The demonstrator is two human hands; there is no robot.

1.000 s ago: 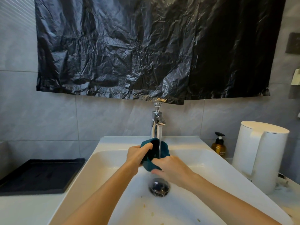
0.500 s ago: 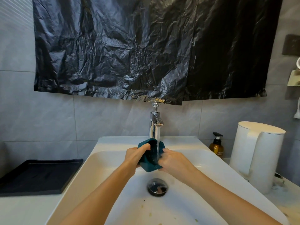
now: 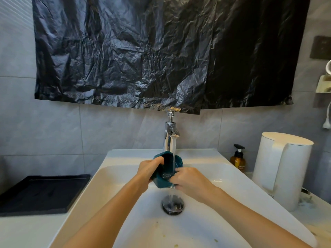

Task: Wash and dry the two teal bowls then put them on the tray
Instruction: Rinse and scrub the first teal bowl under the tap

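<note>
A teal bowl [image 3: 165, 162] is tilted on its side over the white sink [image 3: 125, 169], under the running water from the chrome tap [image 3: 171, 135]. My left hand [image 3: 149, 170] grips its left rim with curled fingers. My right hand [image 3: 189, 180] is at the bowl's right edge, fingers reaching into its inside; their tips are hidden. The black tray [image 3: 41, 192] lies on the counter at the left with nothing on it. Only one teal bowl is in view.
Water runs into the drain [image 3: 172, 204]. An amber soap pump bottle [image 3: 238, 159] and a tall white kettle [image 3: 281, 169] stand right of the sink. A black plastic sheet [image 3: 161, 51] hangs on the tiled wall. Small food scraps lie in the basin near me.
The bowl has turned so its opening faces more towards me and the water falls inside it. My right hand has shifted from under the bowl to its right rim.
</note>
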